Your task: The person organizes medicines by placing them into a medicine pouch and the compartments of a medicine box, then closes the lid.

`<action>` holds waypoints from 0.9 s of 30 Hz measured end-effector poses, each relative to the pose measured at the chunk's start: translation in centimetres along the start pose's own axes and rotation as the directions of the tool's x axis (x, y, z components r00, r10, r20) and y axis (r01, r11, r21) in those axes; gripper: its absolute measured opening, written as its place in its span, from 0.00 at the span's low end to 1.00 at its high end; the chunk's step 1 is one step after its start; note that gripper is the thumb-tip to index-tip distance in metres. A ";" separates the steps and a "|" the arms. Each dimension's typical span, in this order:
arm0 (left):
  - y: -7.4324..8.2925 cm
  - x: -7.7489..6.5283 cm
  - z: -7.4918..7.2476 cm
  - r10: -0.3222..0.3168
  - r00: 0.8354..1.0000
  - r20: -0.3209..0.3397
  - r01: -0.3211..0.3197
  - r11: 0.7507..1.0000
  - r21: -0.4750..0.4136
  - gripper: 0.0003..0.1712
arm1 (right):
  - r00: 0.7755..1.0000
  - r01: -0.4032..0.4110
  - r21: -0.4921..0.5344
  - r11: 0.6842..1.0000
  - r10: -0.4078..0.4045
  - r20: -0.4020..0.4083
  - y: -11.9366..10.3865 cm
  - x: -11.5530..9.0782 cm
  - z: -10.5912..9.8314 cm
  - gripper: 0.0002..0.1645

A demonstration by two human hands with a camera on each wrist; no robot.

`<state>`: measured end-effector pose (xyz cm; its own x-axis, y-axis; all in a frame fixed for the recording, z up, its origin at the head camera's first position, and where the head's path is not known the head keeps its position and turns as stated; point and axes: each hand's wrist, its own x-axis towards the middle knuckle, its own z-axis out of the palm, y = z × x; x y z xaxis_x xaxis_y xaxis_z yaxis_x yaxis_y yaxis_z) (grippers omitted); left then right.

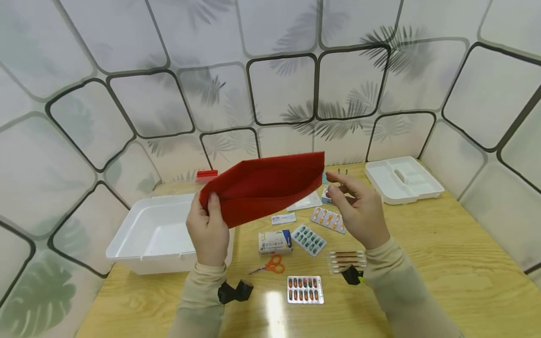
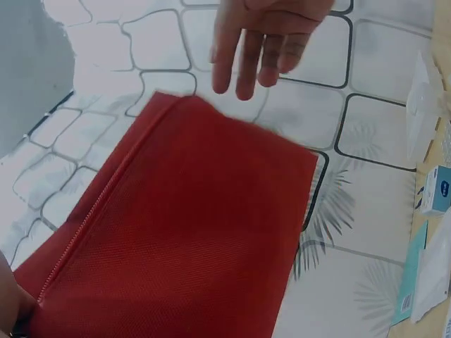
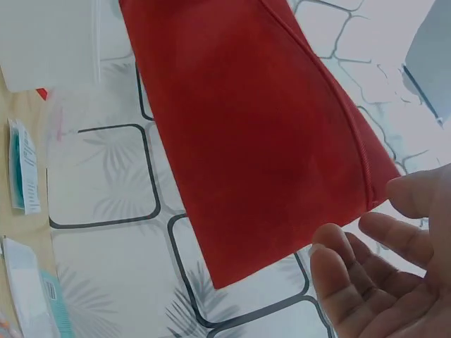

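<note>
A red zip pouch (image 1: 270, 183) is held up over the table, its mouth gaping toward me. My left hand (image 1: 210, 234) grips its left end, thumb on the near face. My right hand (image 1: 363, 213) is just beside the pouch's right end, fingers slightly bent and holding nothing. In the right wrist view its thumb (image 3: 417, 193) and fingertips are right at the pouch's corner. A zipper (image 2: 106, 211) runs along one side of the pouch in the left wrist view, where only a bit of the left hand shows at the edge.
On the wooden table lie a white bin (image 1: 143, 230), a white divided tray (image 1: 403, 180), orange scissors (image 1: 274, 265), a medicine box (image 1: 274, 242), cotton swabs (image 1: 346, 259), and blister packs of red-black (image 1: 305, 289), green (image 1: 309, 240) and orange capsules (image 1: 328, 219). Patterned fabric walls surround it.
</note>
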<state>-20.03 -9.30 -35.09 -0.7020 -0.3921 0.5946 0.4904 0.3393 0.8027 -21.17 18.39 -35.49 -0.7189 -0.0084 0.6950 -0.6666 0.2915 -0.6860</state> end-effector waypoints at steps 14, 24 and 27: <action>-0.2 1.0 -0.6 -0.045 0.999 -0.021 0.042 0.994 -0.103 0.14 | 0.866 -0.163 -0.402 0.901 0.326 0.378 6.4 -2.0 4.4 0.18; -0.4 1.0 -0.5 -0.046 0.998 0.046 0.048 0.998 -0.044 0.14 | 0.668 -0.129 -0.607 0.784 0.521 0.532 7.7 -5.2 8.5 0.37; -0.4 0.9 -0.5 -0.052 0.997 0.052 0.053 0.998 -0.031 0.13 | 0.666 -0.078 -0.599 0.797 0.488 0.564 7.7 -5.8 9.1 0.39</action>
<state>-20.60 -10.26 -34.88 -0.7524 -0.3639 0.5491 0.4680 0.2912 0.8343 -23.96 11.96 -46.79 -0.9153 -0.4027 0.0065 -0.3578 0.8057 -0.4720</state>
